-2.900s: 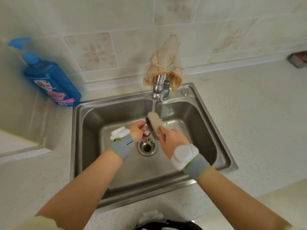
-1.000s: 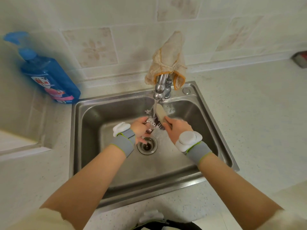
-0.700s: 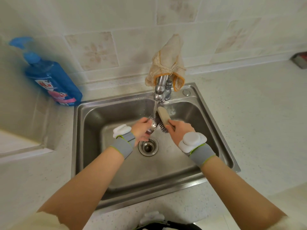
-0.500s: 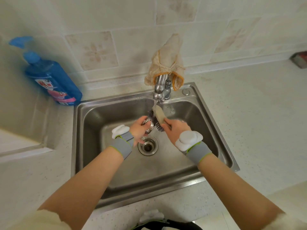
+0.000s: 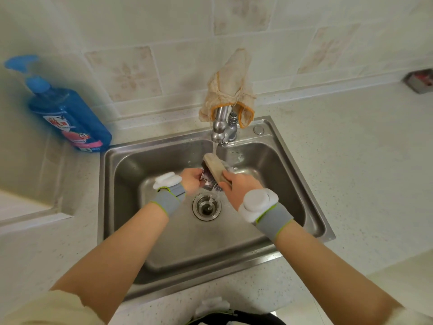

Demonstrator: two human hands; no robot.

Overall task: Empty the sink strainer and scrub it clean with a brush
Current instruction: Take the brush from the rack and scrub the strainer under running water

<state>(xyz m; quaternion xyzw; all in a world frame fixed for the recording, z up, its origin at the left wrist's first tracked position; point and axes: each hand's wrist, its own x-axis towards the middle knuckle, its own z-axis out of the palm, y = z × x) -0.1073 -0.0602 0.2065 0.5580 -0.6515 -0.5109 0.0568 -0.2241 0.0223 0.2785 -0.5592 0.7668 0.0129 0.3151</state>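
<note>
Over the steel sink, my left hand grips the small metal sink strainer, mostly hidden by fingers and brush. My right hand holds a scrubbing brush with a pale wooden back and dark bristles; the bristles press against the strainer. Water runs from the faucet onto the brush and falls into the open drain just below both hands.
A stained cloth is draped over the faucet. A blue pump bottle of soap stands on the counter at the sink's back left corner. A small dark box sits at the far right by the tiled wall.
The brush has stroked back and forth across the strainer under the running water; both hands have dropped slightly toward the drain since half a second ago.
</note>
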